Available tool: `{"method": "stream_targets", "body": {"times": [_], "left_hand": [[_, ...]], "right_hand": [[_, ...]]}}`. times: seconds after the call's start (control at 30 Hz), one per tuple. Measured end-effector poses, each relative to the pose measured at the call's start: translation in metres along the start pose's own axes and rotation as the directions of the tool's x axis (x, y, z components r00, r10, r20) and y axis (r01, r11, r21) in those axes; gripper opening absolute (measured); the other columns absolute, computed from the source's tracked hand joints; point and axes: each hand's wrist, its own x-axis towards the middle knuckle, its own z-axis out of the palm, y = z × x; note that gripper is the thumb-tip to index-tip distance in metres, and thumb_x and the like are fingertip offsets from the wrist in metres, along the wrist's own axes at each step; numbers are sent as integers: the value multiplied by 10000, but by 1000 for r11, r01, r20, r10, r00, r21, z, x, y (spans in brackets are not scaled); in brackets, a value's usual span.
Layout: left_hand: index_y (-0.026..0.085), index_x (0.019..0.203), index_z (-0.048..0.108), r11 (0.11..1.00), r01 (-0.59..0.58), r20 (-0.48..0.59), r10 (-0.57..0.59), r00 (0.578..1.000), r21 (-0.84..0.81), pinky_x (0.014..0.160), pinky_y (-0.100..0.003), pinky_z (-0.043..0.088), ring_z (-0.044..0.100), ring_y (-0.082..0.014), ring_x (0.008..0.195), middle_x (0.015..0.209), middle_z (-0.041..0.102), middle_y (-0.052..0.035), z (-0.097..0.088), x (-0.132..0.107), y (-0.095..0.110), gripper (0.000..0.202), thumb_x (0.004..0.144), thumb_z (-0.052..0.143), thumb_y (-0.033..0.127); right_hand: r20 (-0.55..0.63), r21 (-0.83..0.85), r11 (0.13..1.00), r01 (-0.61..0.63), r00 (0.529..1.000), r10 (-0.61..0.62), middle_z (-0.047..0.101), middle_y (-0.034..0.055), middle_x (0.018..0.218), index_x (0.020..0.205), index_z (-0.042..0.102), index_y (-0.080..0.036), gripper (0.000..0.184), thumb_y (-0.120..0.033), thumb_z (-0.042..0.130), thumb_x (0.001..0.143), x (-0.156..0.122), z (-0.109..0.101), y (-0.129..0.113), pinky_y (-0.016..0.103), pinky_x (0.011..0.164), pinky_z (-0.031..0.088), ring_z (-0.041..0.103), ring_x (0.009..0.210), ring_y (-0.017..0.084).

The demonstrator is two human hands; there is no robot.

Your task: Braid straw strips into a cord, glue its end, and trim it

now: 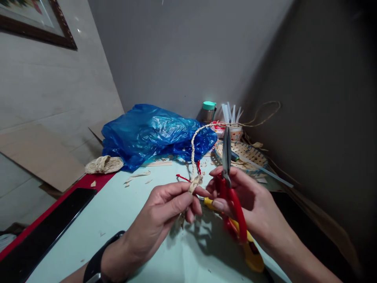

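Observation:
My left hand (171,206) pinches a braided straw cord (193,153) at its thicker, knotted end. From there the cord rises, curves over to the right and thins into a loop. In my right hand (250,192) is a pair of red-handled scissors (238,210), blades pointing up and close together. The right fingers are near the braid's end, just right of the left fingertips. Below the scissors lies a yellow tool (253,255) that looks like a glue gun, partly hidden by them. Red cord ends (183,178) show behind the left hand.
A crumpled blue plastic bag (153,131) fills the back of the pale tabletop (103,220). A woven basket (256,155), a cup (236,133) of translucent sticks and a green-lidded jar (209,110) stand back right. A straw bundle (104,164) lies left, with scraps scattered nearby.

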Motion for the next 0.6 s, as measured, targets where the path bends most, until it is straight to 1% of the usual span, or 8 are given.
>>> {"method": "stream_targets", "body": {"times": [0.07, 0.13, 0.27, 0.4, 0.53, 0.6], "left_hand": [[128, 843, 722, 1000, -9, -27, 9, 1000, 9, 653, -188, 397, 506, -83, 653, 747, 621, -23, 1, 0, 0, 149, 890, 606, 209], [128, 816, 705, 1000, -23, -52, 23, 998, 17, 651, -189, 409, 522, -82, 644, 738, 622, -17, 2, 0, 0, 145, 890, 613, 213], [153, 970, 674, 1000, -22, -69, 22, 997, -8, 640, -212, 431, 553, -92, 621, 720, 626, -9, 1, 1, 0, 145, 911, 595, 260], [163, 1026, 641, 998, -28, -77, 23, 997, -56, 674, -236, 455, 578, -106, 643, 737, 638, -12, -1, 0, 0, 149, 923, 572, 245], [153, 1056, 624, 995, -51, -74, 45, 996, -83, 693, -250, 465, 601, -118, 661, 754, 655, -24, 0, -2, 3, 167, 941, 536, 236], [158, 1086, 600, 994, -53, -69, 46, 997, -96, 692, -252, 465, 614, -122, 663, 767, 667, -28, 0, -3, 5, 174, 946, 528, 231]], "right_hand": [[-11, -61, 998, -7, 1000, 6, 633, -7, 801, 1048, 557, -225, 392, -323, 775, 737, -1, 0, -1, 229, 658, 539, 642, 745, 147], [-22, -131, 991, -5, 1000, 2, 606, -15, 767, 1054, 558, -219, 378, -329, 754, 751, -3, -1, -1, 219, 600, 508, 613, 701, 140], [-28, -251, 968, 17, 999, -25, 565, -27, 734, 1080, 564, -221, 347, -352, 702, 790, -4, -2, 2, 210, 523, 445, 543, 619, 119], [-45, -373, 926, 55, 996, -77, 555, -23, 720, 1057, 574, -218, 307, -367, 670, 807, -1, -2, 5, 226, 506, 432, 516, 582, 124], [4, -519, 841, 154, 984, -178, 565, -19, 725, 1017, 572, -225, 224, -285, 644, 813, -1, 0, 6, 223, 540, 448, 525, 590, 125], [25, -565, 804, 188, 977, -211, 568, -22, 716, 1002, 569, -233, 193, -244, 615, 814, -2, 2, 7, 218, 538, 439, 514, 582, 122]]}}
